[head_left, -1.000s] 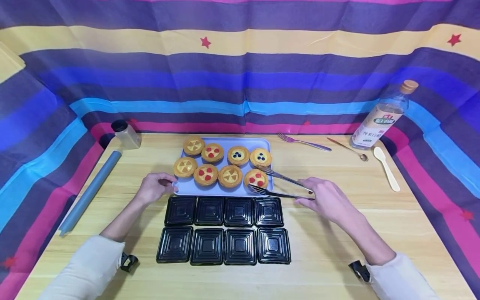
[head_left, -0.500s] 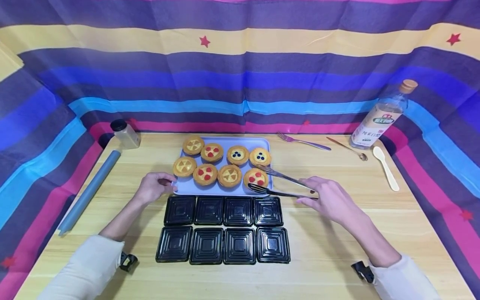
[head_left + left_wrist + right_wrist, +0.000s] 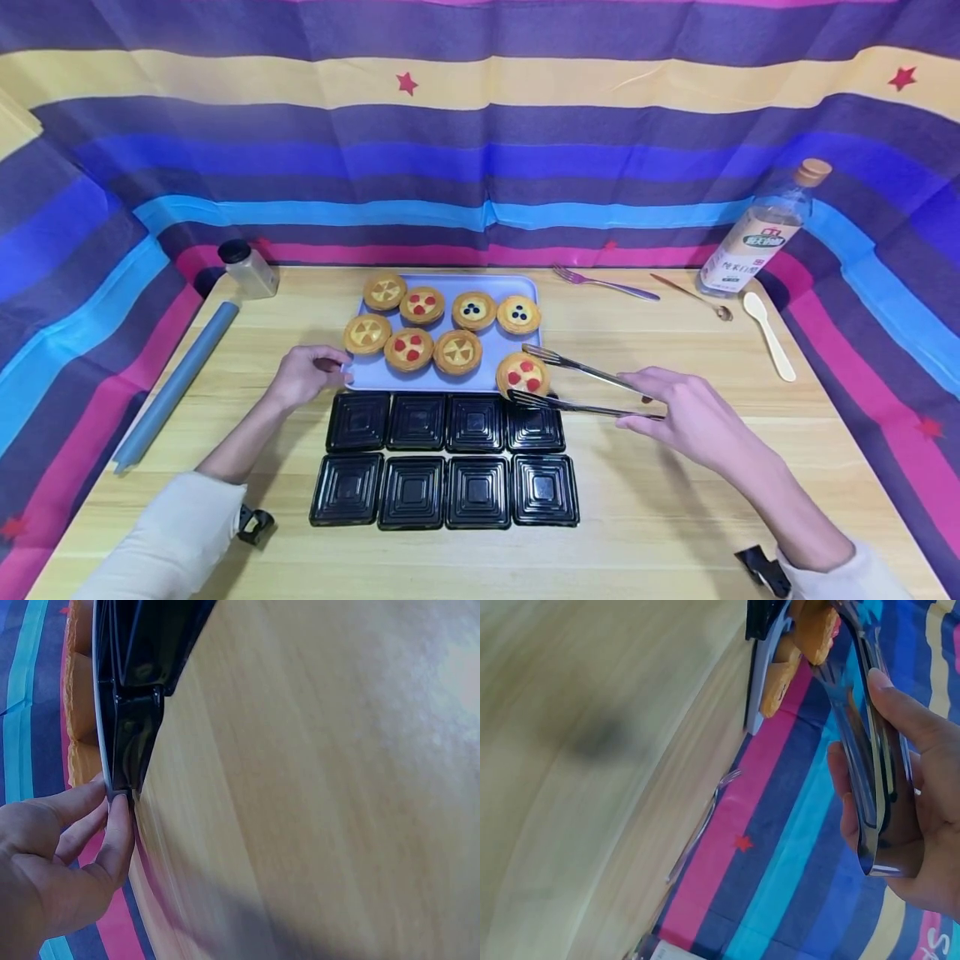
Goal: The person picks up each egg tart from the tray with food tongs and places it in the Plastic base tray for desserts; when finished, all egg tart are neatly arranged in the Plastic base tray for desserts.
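My right hand grips metal serving tongs, their tips around a round tart topped with red berries. That tart is raised over the front right corner of the lavender tray and overlaps a black container in the head view. Pinched between my left thumb and fingers is the tray's front left corner; in the left wrist view that hand is right at the rim. Several more tarts stand on the tray, some with red berries, some with dark berries, others with wedge-shaped toppings.
Several square black plastic containers lie in two rows before the tray. A grey roll and black-capped jar are at left. Along the back right are a fork, long thin spoon, bottle and cream spoon.
The red-berry tart at the tray's front right has been lifted in the tongs and moved slightly right and nearer. My right hand has drawn back to the right; my left hand stays put.
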Demonstrator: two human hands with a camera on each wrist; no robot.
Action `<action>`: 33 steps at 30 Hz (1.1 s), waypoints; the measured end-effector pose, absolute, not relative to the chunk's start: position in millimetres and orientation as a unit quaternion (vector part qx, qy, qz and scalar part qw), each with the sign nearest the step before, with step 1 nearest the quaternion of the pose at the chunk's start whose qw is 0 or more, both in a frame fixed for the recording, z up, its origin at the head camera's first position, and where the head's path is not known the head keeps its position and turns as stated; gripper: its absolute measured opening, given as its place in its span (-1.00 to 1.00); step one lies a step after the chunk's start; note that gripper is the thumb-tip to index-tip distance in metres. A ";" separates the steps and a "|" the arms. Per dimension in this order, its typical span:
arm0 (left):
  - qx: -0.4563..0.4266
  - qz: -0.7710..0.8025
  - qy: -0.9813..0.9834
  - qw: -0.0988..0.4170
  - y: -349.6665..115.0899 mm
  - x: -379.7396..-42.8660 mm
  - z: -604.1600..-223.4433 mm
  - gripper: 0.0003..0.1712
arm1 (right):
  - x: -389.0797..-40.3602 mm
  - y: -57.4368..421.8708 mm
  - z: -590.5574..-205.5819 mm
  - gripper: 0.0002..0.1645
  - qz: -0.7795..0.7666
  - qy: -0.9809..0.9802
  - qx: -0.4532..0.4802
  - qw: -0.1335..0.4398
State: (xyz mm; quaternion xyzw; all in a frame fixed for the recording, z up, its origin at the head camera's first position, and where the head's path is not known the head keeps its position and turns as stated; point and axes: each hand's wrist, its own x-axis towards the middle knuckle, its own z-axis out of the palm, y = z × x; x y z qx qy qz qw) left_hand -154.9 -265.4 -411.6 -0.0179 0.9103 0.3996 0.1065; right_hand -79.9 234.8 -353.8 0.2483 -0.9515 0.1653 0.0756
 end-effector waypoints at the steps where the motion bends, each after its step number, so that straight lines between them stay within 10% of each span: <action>1: -0.018 0.400 0.910 0.106 -265.5 -155.0 -411.7 -0.64 | -77.0 235.9 -352.6 -0.37 0.167 -0.951 0.249 0.074; 33: -0.015 0.407 0.908 0.096 -265.2 -155.9 -412.5 -0.61 | -50.3 251.1 -365.4 -0.40 0.169 -0.952 0.247 0.062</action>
